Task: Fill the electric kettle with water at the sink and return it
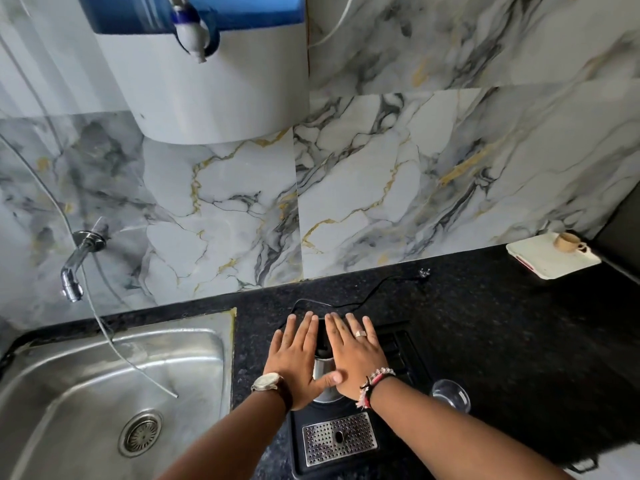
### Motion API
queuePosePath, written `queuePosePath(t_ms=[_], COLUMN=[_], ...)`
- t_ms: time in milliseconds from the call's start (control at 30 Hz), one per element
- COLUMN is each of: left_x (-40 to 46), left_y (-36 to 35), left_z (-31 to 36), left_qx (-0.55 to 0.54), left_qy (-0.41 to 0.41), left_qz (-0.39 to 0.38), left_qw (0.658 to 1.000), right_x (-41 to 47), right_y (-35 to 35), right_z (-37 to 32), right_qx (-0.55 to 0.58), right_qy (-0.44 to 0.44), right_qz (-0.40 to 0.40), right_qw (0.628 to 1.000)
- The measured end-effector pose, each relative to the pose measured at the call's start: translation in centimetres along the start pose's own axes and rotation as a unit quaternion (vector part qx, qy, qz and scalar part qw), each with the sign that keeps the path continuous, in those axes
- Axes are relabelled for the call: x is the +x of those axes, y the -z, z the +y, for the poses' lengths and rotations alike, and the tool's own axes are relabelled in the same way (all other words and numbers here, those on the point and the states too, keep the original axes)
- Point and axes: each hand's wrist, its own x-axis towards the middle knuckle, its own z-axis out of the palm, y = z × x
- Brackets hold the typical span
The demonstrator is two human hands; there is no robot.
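Fingers [304, 327] of both hands flat, spread, side by side above kettle [323, 372]; sink [69, 375] left of them

Both hands, the left hand [296, 355] and right hand [353, 355], lie flat over the kettle [323, 370], hiding all but a strip of steel between them; whether they touch it cannot be told. The sink [194, 344] runs off the left and bottom edges. The purifier [214, 98] is cut by the top edge. The glass [450, 393] is blurred. The cup [568, 241] is too small for detail.
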Motion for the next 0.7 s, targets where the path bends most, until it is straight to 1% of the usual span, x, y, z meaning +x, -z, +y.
queuePosePath(t_ms=[133,367,500,600,633,700], left_x=[-0.1,-1.0,-0.9,-0.7,-0.7,-0.1], left_y=[0.1,0.1,0.6,1.5,1.7,3.1], left_z=[0.4,0.7,1.1,1.1,1.2,1.4], left_qx=[0.011,0.015,0.021,0.037,0.034,0.013], left_qy=[0.021,0.039,0.043,0.040,0.040,0.055], left_qz=[-0.006,-0.025,-0.040,-0.062,-0.061,-0.070], left_qw=[1.000,0.999,0.998,0.997,0.997,0.996], right_x=[0.0,-0.5,-0.4,-0.3,-0.3,0.0], right_y=[0.4,0.8,1.1,1.4,1.3,1.9], right_z=[-0.4,-1.0,-0.6,0.1,0.3,1.1], right_qx=[-0.025,-0.006,0.011,0.025,0.037,0.073], right_qy=[-0.007,-0.019,-0.013,-0.004,0.005,-0.003], right_qz=[-0.015,-0.039,-0.045,-0.064,-0.057,-0.051], right_qw=[1.000,0.999,0.999,0.998,0.998,0.996])
